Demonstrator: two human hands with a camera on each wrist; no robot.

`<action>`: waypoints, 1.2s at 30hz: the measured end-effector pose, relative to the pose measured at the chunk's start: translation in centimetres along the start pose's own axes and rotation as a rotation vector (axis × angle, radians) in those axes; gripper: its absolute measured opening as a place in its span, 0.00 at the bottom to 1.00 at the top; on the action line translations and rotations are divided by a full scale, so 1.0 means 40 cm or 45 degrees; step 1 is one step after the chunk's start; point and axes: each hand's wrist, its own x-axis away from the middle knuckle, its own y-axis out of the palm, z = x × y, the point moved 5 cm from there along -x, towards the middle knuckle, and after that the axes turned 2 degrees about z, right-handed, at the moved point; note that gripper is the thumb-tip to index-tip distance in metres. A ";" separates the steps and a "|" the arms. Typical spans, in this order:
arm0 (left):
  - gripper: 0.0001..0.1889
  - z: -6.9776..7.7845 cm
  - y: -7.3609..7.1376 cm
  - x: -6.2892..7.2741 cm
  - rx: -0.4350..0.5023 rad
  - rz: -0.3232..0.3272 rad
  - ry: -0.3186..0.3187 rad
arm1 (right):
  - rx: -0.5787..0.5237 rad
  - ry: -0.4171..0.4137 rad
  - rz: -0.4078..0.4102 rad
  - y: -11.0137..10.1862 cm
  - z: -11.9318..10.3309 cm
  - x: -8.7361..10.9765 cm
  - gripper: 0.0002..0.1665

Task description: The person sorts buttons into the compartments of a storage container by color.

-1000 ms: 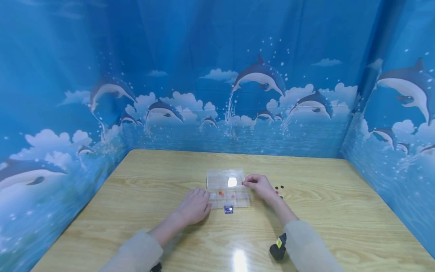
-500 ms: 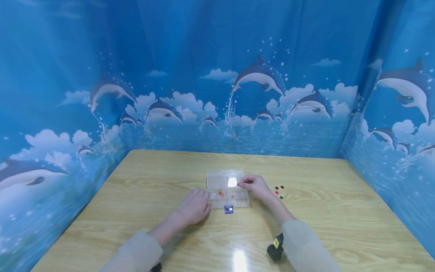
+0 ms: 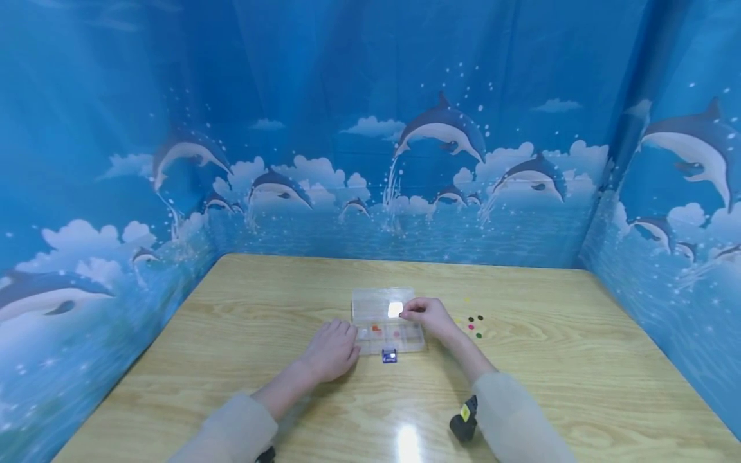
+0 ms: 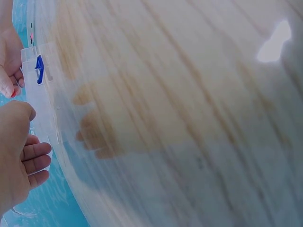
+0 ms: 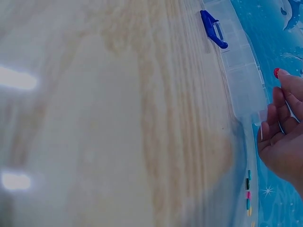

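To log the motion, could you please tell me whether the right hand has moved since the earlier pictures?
Yes; in the head view the right hand has shifted left against the clear box, its fingers now reaching farther across it.

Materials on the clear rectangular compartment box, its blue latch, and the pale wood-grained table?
Clear rectangular compartment box: likely rigid plastic, glossy; see-through walls, glare on the lid.
Blue latch: probably moulded plastic; opaque, even colour.
Pale wood-grained table: real wood or laminate, can't tell; glossy, grain lines with bright reflections.
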 end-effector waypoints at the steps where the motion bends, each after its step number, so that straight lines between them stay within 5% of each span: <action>1: 0.13 0.000 0.001 0.000 0.001 -0.003 -0.003 | 0.000 0.000 0.001 0.000 -0.002 0.001 0.07; 20: 0.13 -0.001 -0.002 0.000 -0.011 0.018 0.016 | 0.036 0.009 0.011 -0.002 0.000 0.001 0.09; 36: 0.13 -0.001 0.000 -0.001 -0.028 -0.007 0.008 | 0.026 0.056 0.103 -0.065 0.025 0.006 0.13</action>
